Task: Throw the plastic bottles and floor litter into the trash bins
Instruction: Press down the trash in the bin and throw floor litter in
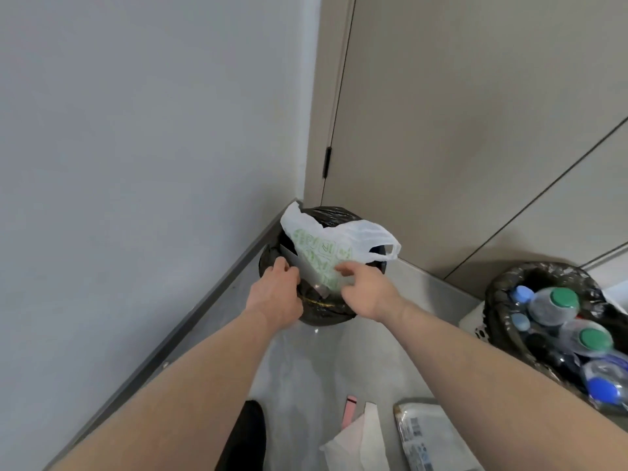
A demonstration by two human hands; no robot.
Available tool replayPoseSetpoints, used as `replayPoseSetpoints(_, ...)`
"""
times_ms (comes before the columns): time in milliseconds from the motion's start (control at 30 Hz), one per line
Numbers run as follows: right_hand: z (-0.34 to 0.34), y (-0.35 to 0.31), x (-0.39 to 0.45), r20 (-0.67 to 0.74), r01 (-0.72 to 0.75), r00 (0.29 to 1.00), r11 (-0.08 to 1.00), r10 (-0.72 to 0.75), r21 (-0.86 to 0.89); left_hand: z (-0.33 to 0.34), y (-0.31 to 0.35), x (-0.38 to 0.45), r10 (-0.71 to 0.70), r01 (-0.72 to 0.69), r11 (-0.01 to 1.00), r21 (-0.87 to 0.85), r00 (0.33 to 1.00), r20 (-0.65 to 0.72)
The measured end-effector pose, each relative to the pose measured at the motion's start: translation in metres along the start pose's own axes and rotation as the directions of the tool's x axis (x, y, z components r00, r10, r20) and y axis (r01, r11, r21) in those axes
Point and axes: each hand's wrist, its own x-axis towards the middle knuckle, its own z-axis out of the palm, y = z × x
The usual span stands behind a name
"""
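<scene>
- In the corner between wall (136, 130) and door (475, 113), a black-lined bin (326, 316) is seen from above; both hands are held over its mouth.
- A white plastic bag (334, 248) with green print is draped across the bin's far rim; its long axis runs left-right, handle loop pointing right, past the rim.
- A clear plastic strip (307, 270) is laid over the bin opening, long axis from upper left to lower right.
- Left hand (277, 297): fingers curled at the strip's near edge; whether it is actually pinched cannot be told.
- Right hand (368, 288): fingers bent, fingertips on the bag's near edge; a real pinch cannot be confirmed.
- A 2nd black-lined bin (503, 287) is at right, well apart, packed with plastic bottles (552, 305): 2 green caps, several blue.
- On the floor (424, 290) at the bottom edge: white paper (360, 440), a pink item (350, 411), a labelled plastic package (428, 436).
</scene>
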Motion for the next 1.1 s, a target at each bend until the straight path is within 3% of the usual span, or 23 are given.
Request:
replayPoseSetpoints(100,-0.006,0.037,-0.048,-0.233,0.047,0.972,0.996,-0.028,0.077,-0.009,0.007,-0.008,0.036,-0.036,0.999,0.031,0.999,-0.008)
replayPoseSetpoints(233,-0.007,0.116,-0.134,-0.314,-0.057,0.946,0.994,0.083,0.09,-0.014,0.023,-0.019,0.113,-0.117,0.988,0.1,0.992,0.049)
replayPoseSetpoints(400,0.025,0.216,-0.226,-0.145,-0.422,0.887,0.898,0.437,0.125,-0.005,0.066,-0.044,0.167,-0.2,0.965,0.173,0.968,0.185)
replayPoseSetpoints(533,0.064,0.257,-0.273,0.068,-0.683,0.721,0.691,0.69,0.235,0.037,0.11,-0.076,0.082,-0.118,0.989,0.095,0.944,0.32)
replayPoseSetpoints(767,0.121,0.293,-0.266,0.142,-0.786,0.598,0.543,0.789,0.295,0.178,0.133,-0.133,-0.182,0.13,0.982,0.135,0.832,0.523)
replayPoseSetpoints(933,0.148,0.32,-0.2,0.272,-0.828,0.387,0.202,0.881,0.523,0.25,0.121,-0.142,-0.435,0.398,0.898,0.188,0.737,0.517)
replayPoseSetpoints(1000,0.172,0.333,-0.175,0.296,-0.857,0.348,0.174,0.89,0.485,0.272,0.12,-0.141,-0.476,0.439,0.877,0.197,0.735,0.482)
replayPoseSetpoints(1100,0.193,0.33,-0.15,0.257,-0.913,0.254,0.144,0.932,0.381,0.294,0.124,-0.142,-0.464,0.393,0.886,0.247,0.776,0.428)
